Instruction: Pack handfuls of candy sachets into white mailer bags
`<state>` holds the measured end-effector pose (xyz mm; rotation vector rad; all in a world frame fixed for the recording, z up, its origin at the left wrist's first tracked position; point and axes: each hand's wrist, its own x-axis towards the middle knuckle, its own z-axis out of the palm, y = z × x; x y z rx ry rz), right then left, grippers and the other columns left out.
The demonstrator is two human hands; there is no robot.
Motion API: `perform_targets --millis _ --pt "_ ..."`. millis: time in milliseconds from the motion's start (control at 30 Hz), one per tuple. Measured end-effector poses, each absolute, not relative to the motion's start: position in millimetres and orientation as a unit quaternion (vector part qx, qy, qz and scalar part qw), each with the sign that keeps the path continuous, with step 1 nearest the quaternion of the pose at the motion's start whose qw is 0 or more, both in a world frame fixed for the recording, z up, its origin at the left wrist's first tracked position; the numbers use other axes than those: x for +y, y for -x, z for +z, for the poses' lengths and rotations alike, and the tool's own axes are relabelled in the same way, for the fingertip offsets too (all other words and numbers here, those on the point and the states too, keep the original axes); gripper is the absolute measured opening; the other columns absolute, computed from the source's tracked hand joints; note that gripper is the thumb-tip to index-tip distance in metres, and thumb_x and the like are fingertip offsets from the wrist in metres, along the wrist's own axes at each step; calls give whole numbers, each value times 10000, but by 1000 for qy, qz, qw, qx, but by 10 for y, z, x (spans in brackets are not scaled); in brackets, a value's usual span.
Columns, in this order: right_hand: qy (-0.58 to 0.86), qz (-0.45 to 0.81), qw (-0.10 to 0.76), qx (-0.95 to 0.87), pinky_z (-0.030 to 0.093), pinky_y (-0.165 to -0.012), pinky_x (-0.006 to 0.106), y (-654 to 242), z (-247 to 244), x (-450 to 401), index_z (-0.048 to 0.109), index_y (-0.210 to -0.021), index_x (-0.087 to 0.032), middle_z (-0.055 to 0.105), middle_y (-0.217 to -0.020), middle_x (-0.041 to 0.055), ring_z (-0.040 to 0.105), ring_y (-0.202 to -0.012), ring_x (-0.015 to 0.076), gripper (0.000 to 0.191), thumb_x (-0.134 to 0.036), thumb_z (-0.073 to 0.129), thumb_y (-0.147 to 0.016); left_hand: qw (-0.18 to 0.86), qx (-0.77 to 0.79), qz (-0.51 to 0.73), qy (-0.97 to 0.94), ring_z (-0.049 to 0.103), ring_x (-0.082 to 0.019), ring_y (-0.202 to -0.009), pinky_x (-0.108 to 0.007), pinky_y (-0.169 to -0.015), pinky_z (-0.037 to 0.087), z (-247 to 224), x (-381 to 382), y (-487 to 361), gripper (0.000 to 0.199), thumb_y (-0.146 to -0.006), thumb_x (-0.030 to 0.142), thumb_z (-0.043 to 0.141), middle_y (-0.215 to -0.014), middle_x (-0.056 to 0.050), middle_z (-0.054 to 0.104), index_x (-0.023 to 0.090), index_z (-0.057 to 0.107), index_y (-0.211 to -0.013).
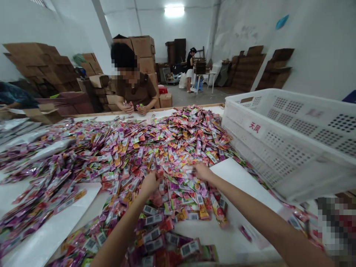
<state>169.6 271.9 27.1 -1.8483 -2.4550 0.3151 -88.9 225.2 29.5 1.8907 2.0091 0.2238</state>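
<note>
Fingers [158, 176] of both hands [151, 181] [203, 172] curl partway among packets [178, 185] near the crate [250, 128], grip unclear.

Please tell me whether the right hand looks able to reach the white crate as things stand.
Probably yes: the right hand is over the packets, the white crate stands on that side, and only low-lying packets and a flat white sheet seem to lie between.
</note>
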Motion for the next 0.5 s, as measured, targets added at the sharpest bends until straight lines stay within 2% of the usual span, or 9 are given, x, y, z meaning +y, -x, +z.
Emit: perform_targets --millis 67,167,233,300,400,467,500 --pt "616 94 66 -779 410 -804 270 -1774 305 2720 613 -887 -144 630 -953 89 562 -939 201 191 -96 497 -742 189 714 88 -669 634 -179 -828 -233 -672 416 327 2220 958 83 -790 250 553 -842 -66 681 168 554 -802" --pt "634 94 118 -758 414 -755 261 -1790 341 2679 510 -1102 -127 616 -933 75 560 -887 182 366 -90 462 -741 178 734 107 -647 637 -216 -867 -250 -659 425 355 2234 900 340 -739 418 609 -888 -86 678 158 540 -947" --pt "619 112 167 -760 414 -738 258 -1772 367 2631 482 -1150 -131 617 -893 59 561 -844 176 469 -73 496 -684 168 740 91 -644 637 -263 -884 -278 -657 431 341 2269 810 415 -706 483 615 -894 -115 675 153 549 -948" --pt "603 129 233 -752 415 -728 271 -1801 413 2574 553 -1038 -145 613 -841 50 557 -799 181 415 -73 515 -631 171 729 65 -660 642 -289 -858 -290 -646 434 316 2303 760 347 -670 457 652 -851 -126 678 160 575 -831" --pt "606 152 345 -701 418 -666 274 -1998 499 2450 573 -786 -171 590 -742 27 548 -705 175 191 -128 506 -613 185 708 72 -678 652 -252 -792 -268 -634 437 327 2340 866 203 -691 359 647 -771 -91 681 177 571 -737" --pt "591 176 380 -689 412 -634 263 -2170 532 2330 518 -672 -193 569 -676 3 542 -661 164 96 -142 476 -603 179 711 104 -672 649 -203 -778 -252 -642 446 410 2382 1023 129 -800 284 506 -816 -77 683 178 565 -847" --pt "580 186 379 -697 409 -633 258 -2233 539 2264 476 -620 -202 562 -654 -6 540 -655 160 80 -131 458 -587 170 717 139 -661 646 -185 -763 -251 -641 453 473 2417 1091 173 -839 243 418 -840 -75 681 173 546 -931"
